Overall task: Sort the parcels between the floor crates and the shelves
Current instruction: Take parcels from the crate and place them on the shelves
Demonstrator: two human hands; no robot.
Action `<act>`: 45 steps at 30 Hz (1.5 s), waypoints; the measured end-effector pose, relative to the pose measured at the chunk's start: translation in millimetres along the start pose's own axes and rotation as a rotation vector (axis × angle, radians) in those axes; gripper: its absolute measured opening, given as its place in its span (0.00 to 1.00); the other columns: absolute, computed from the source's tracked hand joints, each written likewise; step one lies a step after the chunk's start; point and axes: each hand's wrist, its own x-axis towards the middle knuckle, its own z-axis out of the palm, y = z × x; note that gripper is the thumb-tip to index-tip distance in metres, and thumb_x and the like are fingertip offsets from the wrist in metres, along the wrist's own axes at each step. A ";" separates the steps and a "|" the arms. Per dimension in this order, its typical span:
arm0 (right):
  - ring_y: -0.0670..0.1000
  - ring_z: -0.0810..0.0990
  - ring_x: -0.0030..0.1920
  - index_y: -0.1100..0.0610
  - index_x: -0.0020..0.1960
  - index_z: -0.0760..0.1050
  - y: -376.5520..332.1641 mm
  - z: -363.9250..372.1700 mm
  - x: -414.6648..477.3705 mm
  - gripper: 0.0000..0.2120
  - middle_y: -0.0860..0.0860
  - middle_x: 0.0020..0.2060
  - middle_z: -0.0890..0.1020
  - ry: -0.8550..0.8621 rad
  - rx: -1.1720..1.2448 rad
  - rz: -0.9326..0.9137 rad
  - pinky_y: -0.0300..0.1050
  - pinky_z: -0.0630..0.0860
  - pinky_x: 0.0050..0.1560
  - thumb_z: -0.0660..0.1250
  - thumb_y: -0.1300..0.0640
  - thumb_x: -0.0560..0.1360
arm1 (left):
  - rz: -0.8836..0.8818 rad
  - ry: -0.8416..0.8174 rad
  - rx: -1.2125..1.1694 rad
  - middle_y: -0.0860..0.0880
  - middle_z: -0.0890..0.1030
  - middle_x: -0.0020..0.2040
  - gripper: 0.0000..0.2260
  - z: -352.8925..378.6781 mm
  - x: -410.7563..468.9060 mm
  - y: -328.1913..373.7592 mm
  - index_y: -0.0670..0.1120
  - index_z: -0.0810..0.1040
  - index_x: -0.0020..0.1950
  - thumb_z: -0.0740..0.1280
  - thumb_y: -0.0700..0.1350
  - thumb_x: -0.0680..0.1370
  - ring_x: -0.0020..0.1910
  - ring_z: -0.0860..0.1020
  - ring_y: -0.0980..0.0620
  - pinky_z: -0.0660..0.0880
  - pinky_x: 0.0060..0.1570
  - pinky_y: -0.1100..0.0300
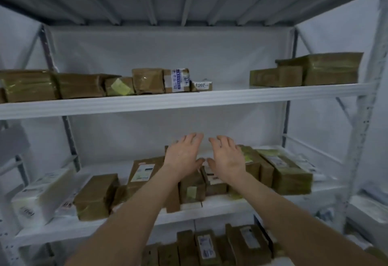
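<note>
Head view: found left hand (pixel 183 156) and right hand (pixel 227 158) with grip open, fingers loosely spread, nothing held, poised over brown parcels (pixel 192 190) crowded together on middle shelf (pixel 220 202); contact unclear. Recommend: single out one parcel, clamp opposite sides, lift straight, avoid toppling neighbours. No floor crates in view.

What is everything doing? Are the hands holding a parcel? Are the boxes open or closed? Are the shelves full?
Left hand: open, holding nothing.
Right hand: open, holding nothing.
Brown parcels: closed, taped shut.
White parcel: closed, lying at the middle shelf's left end.
Upper shelf: partly full, with a bare gap.
Middle shelf: crowded with parcels.
</note>
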 end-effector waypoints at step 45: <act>0.50 0.74 0.56 0.50 0.67 0.72 162.4 -105.8 229.1 0.32 0.49 0.65 0.66 0.267 0.746 0.074 0.38 0.67 0.53 0.77 0.50 0.66 | -0.455 0.450 -1.235 0.51 0.81 0.43 0.17 -76.5 268.8 87.9 0.44 0.81 0.56 0.60 0.29 0.74 0.37 0.78 0.61 0.75 0.31 0.72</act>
